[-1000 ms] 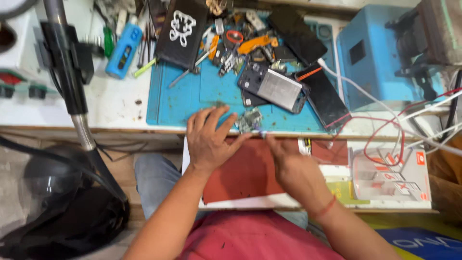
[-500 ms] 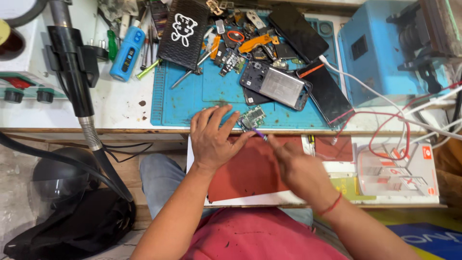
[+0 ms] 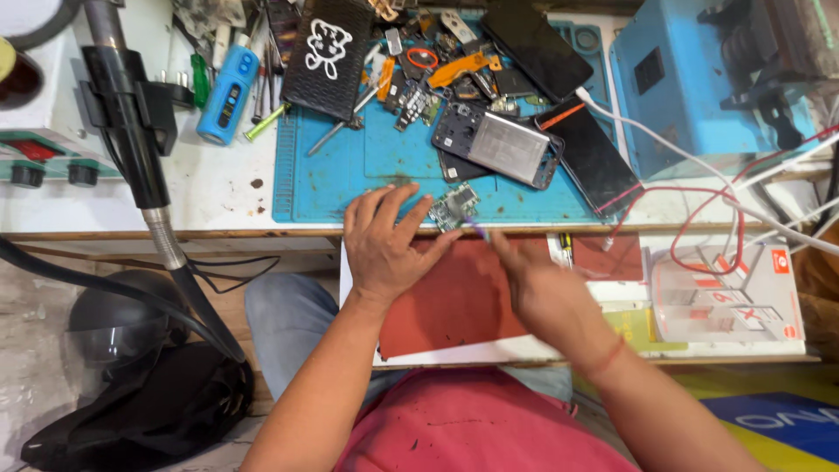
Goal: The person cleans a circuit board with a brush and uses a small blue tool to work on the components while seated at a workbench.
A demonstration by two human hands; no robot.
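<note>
My left hand (image 3: 384, 240) rests fingers spread on the near edge of the blue work mat (image 3: 350, 175), its fingertips touching a small green circuit board (image 3: 454, 207). My right hand (image 3: 542, 288) is just right of it, pinched on a thin purple-tipped tool (image 3: 478, 229) whose tip points at the board. Both hands hover over a dark red sheet (image 3: 454, 297) on a pulled-out white tray.
An opened phone with silver battery (image 3: 498, 144), black phones, tweezers, orange parts and a screwdriver litter the mat. A blue box machine (image 3: 690, 79) stands right, red and white cables (image 3: 699, 210) trail across. A black hose on a stand (image 3: 131, 122) and a helmet (image 3: 114, 332) are left.
The view has shifted slightly; my hands stay at the small circuit board, the right hand's tool still at its edge.
</note>
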